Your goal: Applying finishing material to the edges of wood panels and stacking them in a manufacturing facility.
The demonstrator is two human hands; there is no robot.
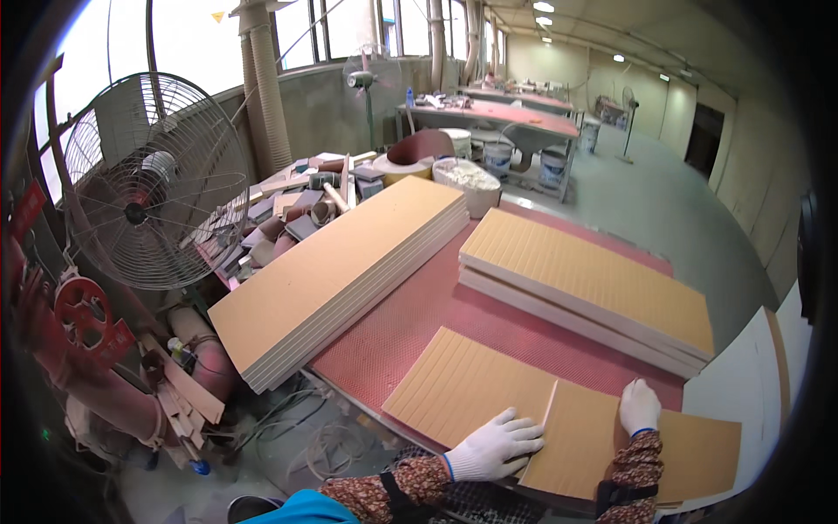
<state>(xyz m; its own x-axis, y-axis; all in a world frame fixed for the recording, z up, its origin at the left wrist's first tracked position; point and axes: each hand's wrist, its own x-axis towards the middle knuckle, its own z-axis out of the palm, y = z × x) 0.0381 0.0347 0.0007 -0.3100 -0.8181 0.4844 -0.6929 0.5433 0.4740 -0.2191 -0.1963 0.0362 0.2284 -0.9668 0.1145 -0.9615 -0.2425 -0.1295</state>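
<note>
A tan grooved panel [463, 384] lies on the red mat-covered table near me. A pale, narrow edge crosses it, and a second tan panel surface [576, 437] continues to the right of that edge. My left hand [496, 447], in a white knit glove, rests flat beside the pale edge with its fingers stretched out. My right hand [640, 407], also gloved, is closed on top of the right-hand panel surface. Whatever its curled fingers hold, if anything, is hidden.
A tall stack of tan boards [340, 279] lies on the left, another grooved stack [594, 284] at the back right. Beyond are a large fan [153, 179], scrap pieces [297, 205] and a white tub [467, 179]. White sheets [738, 375] stand at right.
</note>
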